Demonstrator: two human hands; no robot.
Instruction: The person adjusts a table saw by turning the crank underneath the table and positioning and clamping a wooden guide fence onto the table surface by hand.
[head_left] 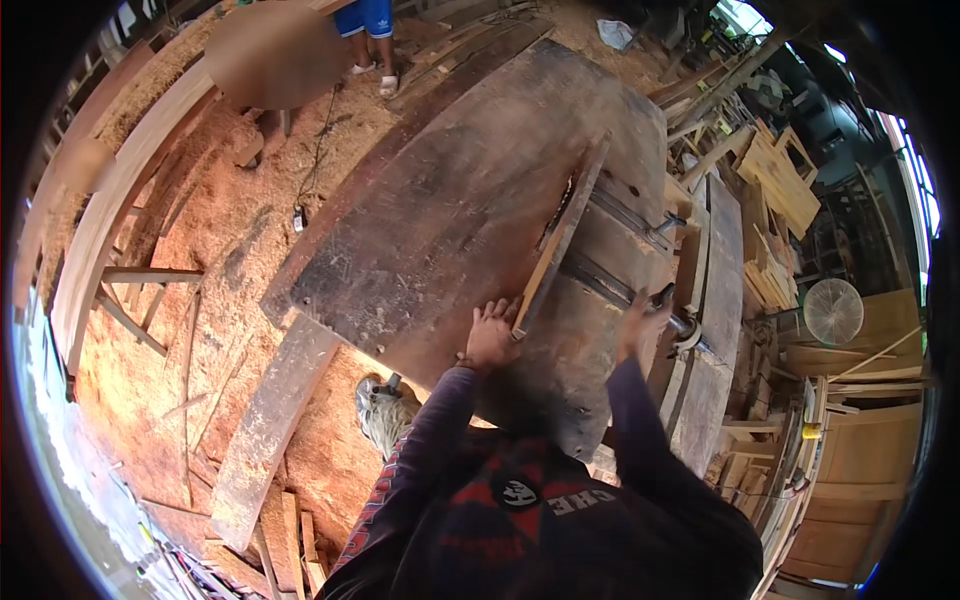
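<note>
Reading clock from left hand (489,333), with 12 straight ahead. Laid palm down on broad, dark, worn wooden desk (400,230), with fingers spread and released. Touching near end of long, narrow brown wooden board (563,240). For board: running toward 1 across desk, apparently standing on edge. At 3: right hand (642,325), blurred, beside or on outer end of nearer dark metal bar clamp (605,283); can't make out if gripping it or merely touching. For that clamp: lying at 2, right of board and roughly square to it. Farther out, between 1 and 2: second dark metal bar clamp (628,216), roughly parallel to first, also right of board. At 8, running out from desk corner: long, flat, scuffed wooden plank (272,435). From 8 round to 11: floor (265,210) under orange-brown sawdust and wood offcuts. At 10, farther out: long, pale timber beam (122,205), curved in this wide view. At 11, well apart: another person in blue shorts (365,18). At 2, past desk: stacked yellowish wooden panels (780,180). At 3, far out: round, pale wire-cage fan (833,312).
</note>
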